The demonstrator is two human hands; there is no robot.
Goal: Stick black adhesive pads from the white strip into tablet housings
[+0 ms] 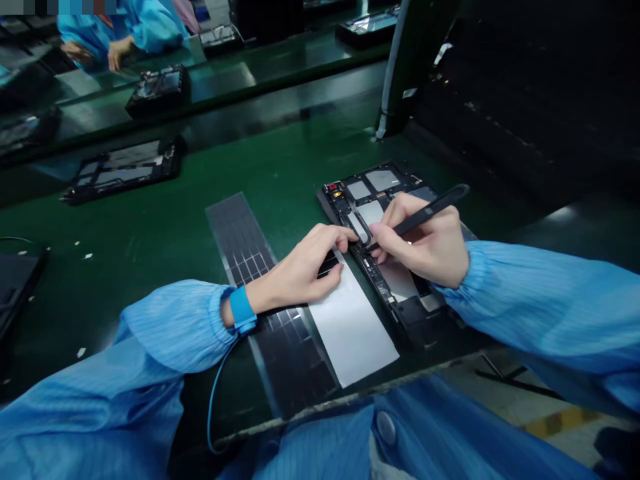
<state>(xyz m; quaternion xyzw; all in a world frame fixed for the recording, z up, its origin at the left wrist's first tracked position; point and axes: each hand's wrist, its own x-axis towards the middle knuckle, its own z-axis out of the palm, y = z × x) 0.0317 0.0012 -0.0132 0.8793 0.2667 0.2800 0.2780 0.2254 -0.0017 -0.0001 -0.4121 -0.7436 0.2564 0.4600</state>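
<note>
My right hand (pixel 425 240) holds dark tweezers (pixel 433 205) in a pinch, their tips down at the left edge of an opened electronic device (pixel 400 280) with grey plates and black parts. With fingers apart, my left hand (pixel 310 263) reaches its index finger to that same edge, close to the tweezer tips. Any small part at the tips is too small to make out. Beneath my left hand lie a white sheet (pixel 353 327) and a clear-edged sheet of black strips (pixel 295 360). A blue wrist strap (pixel 243 308) with a cord circles my left wrist.
On the green table (pixel 150 247), another opened device (pixel 125 170) lies at the far left. A dark object (pixel 17 283) sits at the left edge. Behind, a person's hands (pixel 120 53) are near a further device (pixel 157 87). A dark post (pixel 397 73) stands beyond my right hand.
</note>
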